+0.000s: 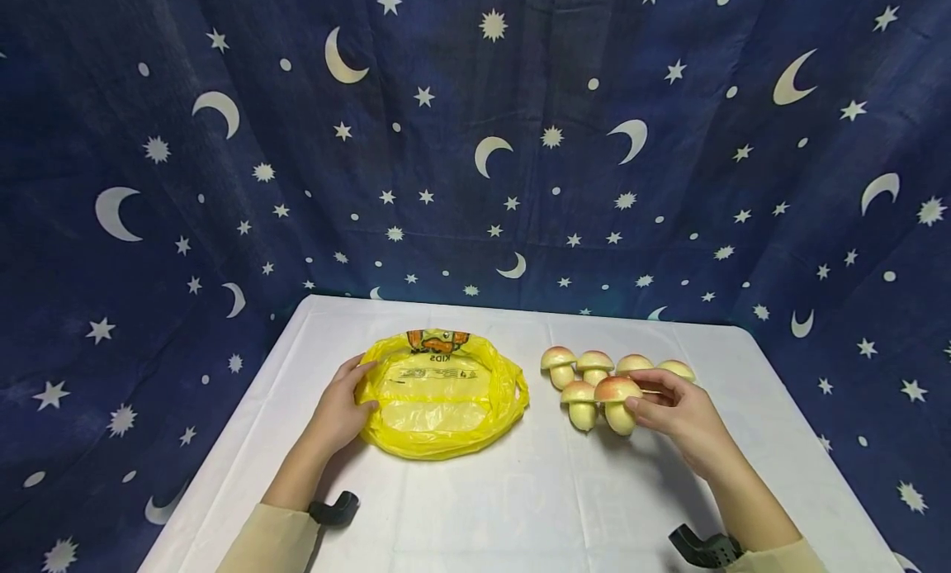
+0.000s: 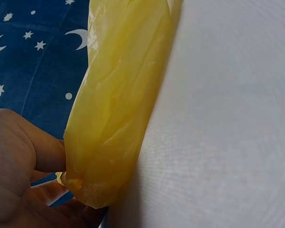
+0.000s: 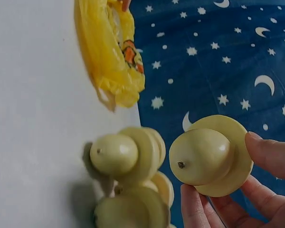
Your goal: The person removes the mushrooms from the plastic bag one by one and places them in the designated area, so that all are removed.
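A yellow plastic bag (image 1: 440, 447) lies on the left half of the table with its mouth spread wide and its rim rolled into a ring. My left hand (image 1: 336, 414) pinches the bag's left side; close up in the left wrist view, thumb and fingers meet the yellow film (image 2: 116, 104). My right hand (image 1: 687, 414) holds a toy mushroom (image 1: 617, 390) with a reddish cap and pale stem by the cap's edge. In the right wrist view this mushroom (image 3: 204, 154) is raised off the table. Several similar mushrooms (image 1: 557, 360) stand in a group behind and left of it.
A white cloth covers the table (image 1: 490, 515). Behind it and at both sides hangs a dark blue curtain (image 1: 446, 168) with moons and stars. Black straps with mounts (image 1: 334, 509) sit on both wrists.
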A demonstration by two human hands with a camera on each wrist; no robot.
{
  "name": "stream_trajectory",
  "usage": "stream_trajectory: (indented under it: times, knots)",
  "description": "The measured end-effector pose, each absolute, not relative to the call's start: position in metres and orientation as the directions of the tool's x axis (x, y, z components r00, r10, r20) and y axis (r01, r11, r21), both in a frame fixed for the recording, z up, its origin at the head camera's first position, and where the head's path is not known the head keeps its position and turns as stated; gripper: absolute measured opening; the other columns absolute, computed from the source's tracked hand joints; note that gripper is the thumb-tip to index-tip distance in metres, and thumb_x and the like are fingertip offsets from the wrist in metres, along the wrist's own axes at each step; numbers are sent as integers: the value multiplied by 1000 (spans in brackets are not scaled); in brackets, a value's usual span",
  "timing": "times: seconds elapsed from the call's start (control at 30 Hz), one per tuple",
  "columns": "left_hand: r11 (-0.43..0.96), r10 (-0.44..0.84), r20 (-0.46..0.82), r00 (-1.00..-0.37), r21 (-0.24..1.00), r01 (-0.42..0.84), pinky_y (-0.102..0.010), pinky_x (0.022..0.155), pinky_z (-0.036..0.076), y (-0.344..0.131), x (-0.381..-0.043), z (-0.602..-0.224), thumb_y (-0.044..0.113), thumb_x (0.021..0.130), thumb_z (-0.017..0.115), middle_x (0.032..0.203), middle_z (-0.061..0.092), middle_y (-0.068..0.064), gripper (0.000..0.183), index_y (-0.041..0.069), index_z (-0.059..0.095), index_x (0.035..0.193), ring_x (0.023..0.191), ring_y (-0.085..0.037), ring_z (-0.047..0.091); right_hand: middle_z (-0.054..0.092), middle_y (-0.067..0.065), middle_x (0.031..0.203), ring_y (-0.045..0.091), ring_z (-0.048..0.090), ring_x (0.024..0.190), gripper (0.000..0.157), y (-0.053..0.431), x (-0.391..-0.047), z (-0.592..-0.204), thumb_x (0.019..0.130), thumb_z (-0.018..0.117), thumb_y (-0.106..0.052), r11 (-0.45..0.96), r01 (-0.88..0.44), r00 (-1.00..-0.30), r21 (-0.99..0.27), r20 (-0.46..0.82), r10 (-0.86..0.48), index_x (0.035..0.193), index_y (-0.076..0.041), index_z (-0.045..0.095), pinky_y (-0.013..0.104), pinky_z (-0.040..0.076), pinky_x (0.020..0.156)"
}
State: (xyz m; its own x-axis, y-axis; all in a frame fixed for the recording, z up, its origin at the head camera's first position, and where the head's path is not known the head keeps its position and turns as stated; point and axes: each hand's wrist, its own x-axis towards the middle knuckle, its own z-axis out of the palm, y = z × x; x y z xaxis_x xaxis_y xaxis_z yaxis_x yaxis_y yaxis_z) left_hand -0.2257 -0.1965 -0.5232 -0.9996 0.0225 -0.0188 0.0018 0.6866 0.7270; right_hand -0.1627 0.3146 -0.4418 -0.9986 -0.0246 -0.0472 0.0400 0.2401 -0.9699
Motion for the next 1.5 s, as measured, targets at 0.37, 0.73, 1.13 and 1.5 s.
stream_trajectory:
  times: [0.37, 0.73, 1.13, 1.5]
  knots:
    - [679, 19, -17, -1000, 734, 0, -63, 132, 29, -194, -227, -527, 1, 95, 70, 177, 28, -16, 67, 7, 50, 159, 163, -44, 30, 72, -18, 111, 2, 72, 98, 44, 351, -149, -453, 98, 77, -9, 274, 66, -997, -959, -56, 45, 138, 2, 62, 25, 67, 80]
    - [684, 21, -7, -1000, 729, 9, -64, 132, 28, -194, -227, -527, 0, 95, 70, 177, 28, -16, 67, 7, 51, 159, 162, -45, 30, 73, -16, 107, 2, 74, 93, 32, 382, -149, -471, 97, 76, -2, 161, 94, -993, -982, -80, 89, 127, -12, 71, 26, 68, 77]
    - [695, 21, -23, -1000, 719, -2, -63, 132, 28, -195, -227, -525, 1, 96, 70, 177, 27, -15, 67, 8, 50, 160, 163, -44, 29, 63, -16, 112, -3, 70, 93, 65, 393, -159, -493, 99, 78, -18, 374, 210, -974, -903, -163, 154, 149, 12, 48, 27, 68, 82]
    - [694, 21, -16, -1000, 720, 3, -63, 132, 28, -196, -226, -524, 2, 96, 70, 177, 27, -16, 67, 7, 50, 160, 163, -44, 29, 65, 14, 133, -6, 68, 91, 68, 390, -167, -499, 100, 79, -25, 436, 228, -970, -871, -166, 176, 150, 10, 50, 26, 67, 80]
